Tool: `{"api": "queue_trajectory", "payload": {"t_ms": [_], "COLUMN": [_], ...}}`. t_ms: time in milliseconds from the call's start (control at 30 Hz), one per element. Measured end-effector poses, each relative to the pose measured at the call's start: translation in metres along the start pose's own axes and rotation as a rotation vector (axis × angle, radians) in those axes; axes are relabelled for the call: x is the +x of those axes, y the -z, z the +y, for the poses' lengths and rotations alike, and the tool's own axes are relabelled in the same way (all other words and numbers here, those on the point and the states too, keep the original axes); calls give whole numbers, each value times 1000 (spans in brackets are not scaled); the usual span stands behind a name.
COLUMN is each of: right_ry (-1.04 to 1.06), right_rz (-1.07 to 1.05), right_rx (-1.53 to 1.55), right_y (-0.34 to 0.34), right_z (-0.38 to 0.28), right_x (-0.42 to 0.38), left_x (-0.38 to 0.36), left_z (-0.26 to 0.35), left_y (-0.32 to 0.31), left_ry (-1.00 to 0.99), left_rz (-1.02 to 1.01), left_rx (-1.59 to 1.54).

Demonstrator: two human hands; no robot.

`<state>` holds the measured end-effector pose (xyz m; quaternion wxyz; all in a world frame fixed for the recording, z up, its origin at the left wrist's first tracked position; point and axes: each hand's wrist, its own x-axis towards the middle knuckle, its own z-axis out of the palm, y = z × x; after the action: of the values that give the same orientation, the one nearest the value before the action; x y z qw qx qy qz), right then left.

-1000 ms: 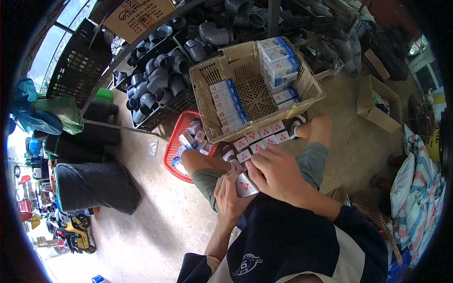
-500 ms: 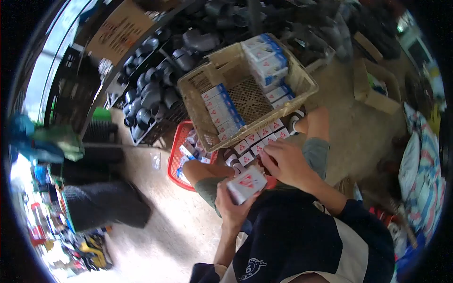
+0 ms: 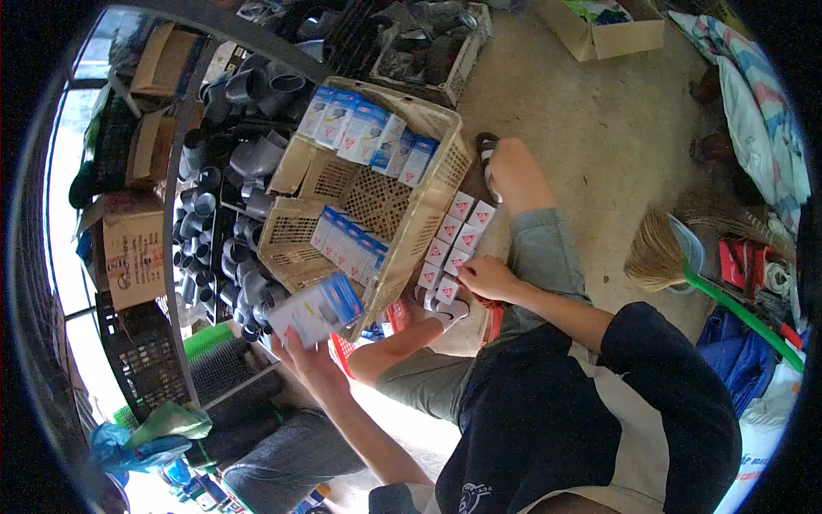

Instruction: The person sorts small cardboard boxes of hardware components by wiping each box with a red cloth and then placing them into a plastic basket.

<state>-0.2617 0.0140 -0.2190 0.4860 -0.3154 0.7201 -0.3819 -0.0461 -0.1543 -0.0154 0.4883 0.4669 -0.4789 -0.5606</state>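
My left hand (image 3: 315,367) is closed around the lower side of a white carton with a blue end (image 3: 317,313), held tilted over the near left corner of a beige plastic crate (image 3: 443,167). Inside the crate, similar blue and white cartons (image 3: 364,133) stand along the far side, and another row (image 3: 347,248) lines the near side. Beside the crate, small white boxes with red triangle marks (image 3: 448,229) form two rows on the floor between my feet. My right hand (image 3: 488,280) has curled fingers at the edge of these rows; its fingertips are partly hidden.
A red basket (image 3: 344,353) is partly hidden under my leg and the crate. Grey pipe fittings (image 3: 257,158) fill the racks at left. Another crate (image 3: 462,73) and an open cardboard box (image 3: 629,38) are farther back. A broom (image 3: 658,253) is at right.
My left hand has carried the carton from above my lap to the crate's near left corner. My right hand stays by the floor boxes. The camera view has turned.
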Motion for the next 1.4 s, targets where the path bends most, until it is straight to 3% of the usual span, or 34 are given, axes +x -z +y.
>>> {"api": "queue_trajectory", "payload": {"t_ms": [33,67,167,267,467,600,700,733,833,967,1067,1167,1267,1400], "right_ry": [-89,15,19,-13,7,-45,58,52,-24,-12,11,6,-10,-7], "right_rz": [-93,-36,-40,-97,-114,-175,-152,-158,-196,-196,-188,-201,-205,-183], "right_rx": [35,-16,-79,-70,-158,-182,-282,-271,-218,-241,-297,-299,-309,-332], "right_y": [5,0,0,-1,-1,-4,-13,-16,-19,-28,-30,-33,-32,-32], "right_z": [-10,-4,0,1,6,6,11,13,10,18,19,19,16,20], "right_x": [-2,2,4,5,9,12,14,15,16,21,22,24,22,22], "left_x": [14,29,82,117,146,147,147,147,153,170,165,165,151,157], "left_z": [-10,-21,-66,-109,-163,-170,-178,-183,-184,-190,-158,-176,-165,-173], "left_y": [-7,-13,-22,-25,1,16,20,22,25,43,13,15,-29,-37], "left_ry": [58,114,207,198,274,353,121,32,-31,17,325,-144,-167,59], "left_rz": [-42,-82,-303,-470,-611,-671,-693,-735,-902,-994,-1056,-938,-897,-1018], "left_rx": [36,72,280,538,615,696,1101,1099,1271,1336,1474,1239,1152,1297]}}
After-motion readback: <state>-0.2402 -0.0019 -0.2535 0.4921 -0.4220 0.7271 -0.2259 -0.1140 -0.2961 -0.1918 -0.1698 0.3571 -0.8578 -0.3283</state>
